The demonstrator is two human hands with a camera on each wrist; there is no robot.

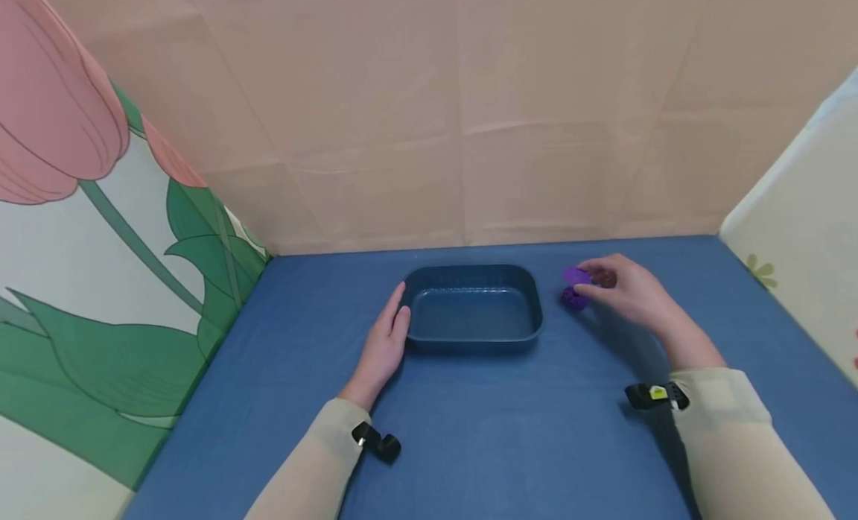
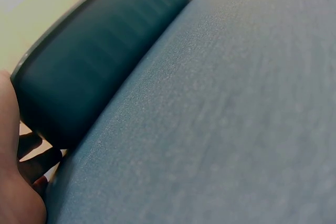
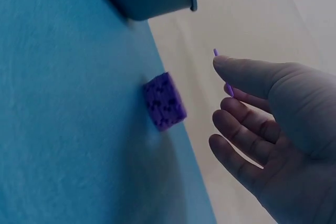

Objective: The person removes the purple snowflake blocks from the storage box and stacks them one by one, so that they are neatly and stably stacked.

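My left hand (image 1: 386,337) rests along the left side of a dark blue-green rectangular tray (image 1: 473,346), touching its outer wall with fingers and thumb. The left wrist view shows the tray's outer wall (image 2: 100,51) close up, with part of the left hand (image 2: 18,182) at its end. To the right of the tray, my right hand (image 1: 626,289) pinches a thin, flat purple piece (image 1: 576,276) between thumb and index finger. In the right wrist view that piece (image 3: 230,91) appears edge-on. Beneath it on the table sits a purple, sponge-like block (image 3: 165,102) with a pitted surface.
Blue cloth (image 1: 456,430) covers the table. A beige sheet (image 1: 462,118) hangs behind it, with a tulip-printed sheet (image 1: 134,371) on the left and a pale sheet (image 1: 811,222) on the right. Each wrist carries a small black device.
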